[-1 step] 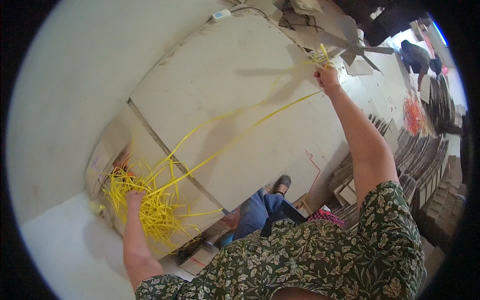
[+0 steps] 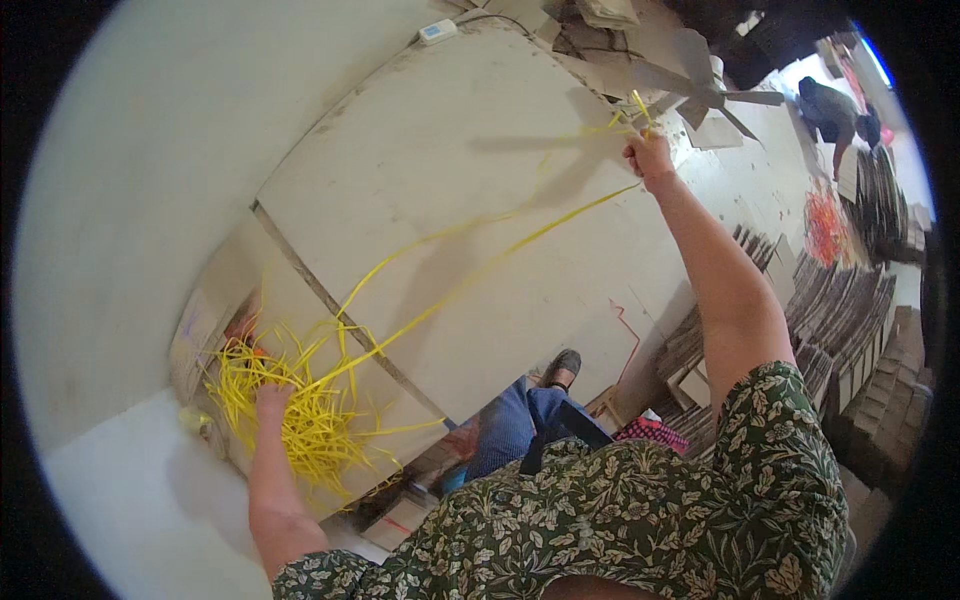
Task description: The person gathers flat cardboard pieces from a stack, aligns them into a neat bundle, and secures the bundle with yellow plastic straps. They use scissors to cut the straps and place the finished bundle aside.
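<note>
A tangled heap of thin yellow straps (image 2: 305, 425) lies at the lower left end of the pale table (image 2: 400, 140). My left hand (image 2: 272, 397) is closed at the heap, gripping some of the straps. Far off to the upper right, my outstretched right hand (image 2: 650, 155) is closed on yellow straps, whose short ends stick out past the fist. Two long yellow strands (image 2: 520, 240) stretch across the tabletop between the heap and my right hand. The fingers of both hands are partly hidden by the straps and the viewing angle.
A bladed fan (image 2: 708, 92) stands beyond my right hand. A small white box (image 2: 438, 32) sits at the table's far edge. Stacked cardboard pieces (image 2: 840, 305) fill the right side, near a red strap pile (image 2: 826, 225). Another person (image 2: 830, 110) bends over farther back.
</note>
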Demonstrator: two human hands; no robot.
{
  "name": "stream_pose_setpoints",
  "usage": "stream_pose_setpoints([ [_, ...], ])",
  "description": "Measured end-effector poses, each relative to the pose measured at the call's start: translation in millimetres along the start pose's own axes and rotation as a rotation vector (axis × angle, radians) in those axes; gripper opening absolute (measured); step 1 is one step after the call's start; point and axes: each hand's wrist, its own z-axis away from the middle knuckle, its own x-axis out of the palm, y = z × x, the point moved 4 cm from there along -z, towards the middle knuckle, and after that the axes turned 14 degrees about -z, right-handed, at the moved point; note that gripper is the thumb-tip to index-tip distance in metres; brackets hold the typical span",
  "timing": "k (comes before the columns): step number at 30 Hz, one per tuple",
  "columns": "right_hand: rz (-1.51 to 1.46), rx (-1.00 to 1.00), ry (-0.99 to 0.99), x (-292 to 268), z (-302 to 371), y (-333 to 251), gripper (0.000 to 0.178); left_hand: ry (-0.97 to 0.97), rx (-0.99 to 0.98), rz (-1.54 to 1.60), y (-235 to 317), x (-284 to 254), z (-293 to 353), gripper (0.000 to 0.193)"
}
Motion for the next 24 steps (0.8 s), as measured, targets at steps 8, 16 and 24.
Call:
stream_pose_setpoints([
  [8,0.410,-0.201,0.293,-81,35,67,0.053,0.026,0.063,0.252,48,20,-9,0.088],
  [16,-0.263,0.376,-0.159,-92,203,87,0.034,-0.118,0.045,-0.125,52,0,-32,0.109],
  [24,-0.586,-0.212,-0.803,-105,333,-163,0.024,0.158,0.253,0.043,215,-74,-37,0.081],
])
